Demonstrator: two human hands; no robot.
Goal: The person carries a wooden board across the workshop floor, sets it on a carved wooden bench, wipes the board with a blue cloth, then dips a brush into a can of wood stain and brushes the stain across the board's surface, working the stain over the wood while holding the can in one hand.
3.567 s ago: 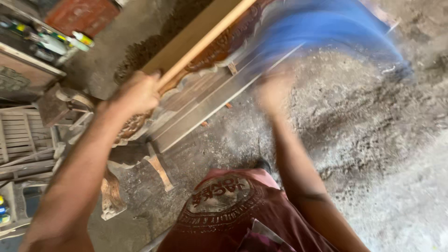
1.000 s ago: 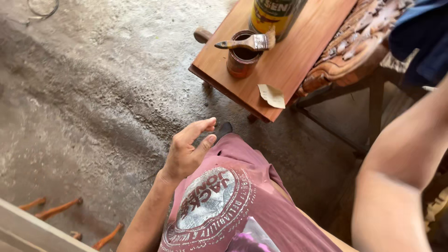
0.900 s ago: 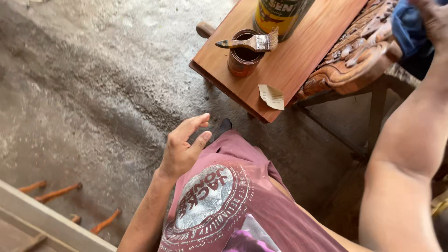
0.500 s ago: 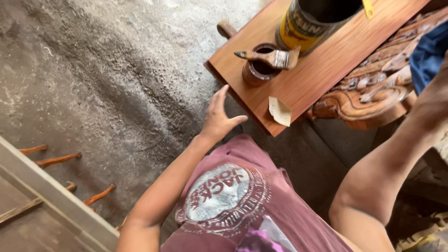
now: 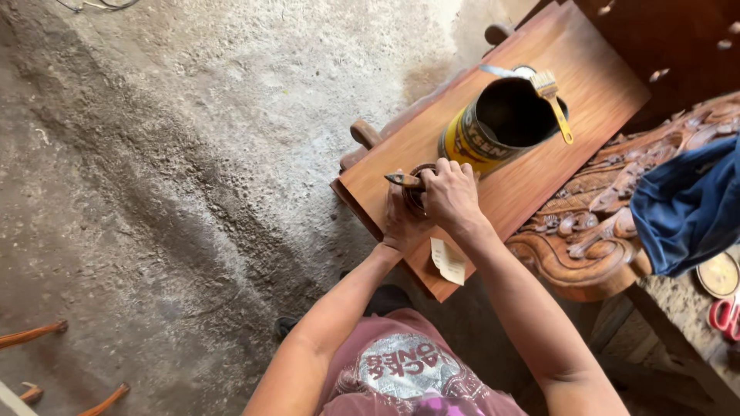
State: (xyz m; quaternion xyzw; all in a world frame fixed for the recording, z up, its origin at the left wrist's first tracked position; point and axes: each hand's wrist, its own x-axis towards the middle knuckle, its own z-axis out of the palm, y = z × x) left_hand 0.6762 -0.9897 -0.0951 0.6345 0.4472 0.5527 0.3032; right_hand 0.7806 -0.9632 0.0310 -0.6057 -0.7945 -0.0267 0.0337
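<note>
Half a second ago my left hand (image 5: pixel 402 223) hovered free; now it cups the small brown pot (image 5: pixel 420 189) on the wooden board (image 5: pixel 539 166), and my right hand (image 5: pixel 451 196) closes around the brush handle (image 5: pixel 402 179). Rightward stand the open tin can (image 5: pixel 493 127), carved frame (image 5: pixel 609 223) and blue cloth (image 5: pixel 686 204).

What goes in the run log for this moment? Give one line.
left hand: on small cup | right hand: holding brush over cup | big can: open on board

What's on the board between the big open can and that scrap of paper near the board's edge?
In the head view, the person's two hands lie between the can and the paper: the right hand holds a small brush over a little brown cup, the left hand steadies it.
</note>
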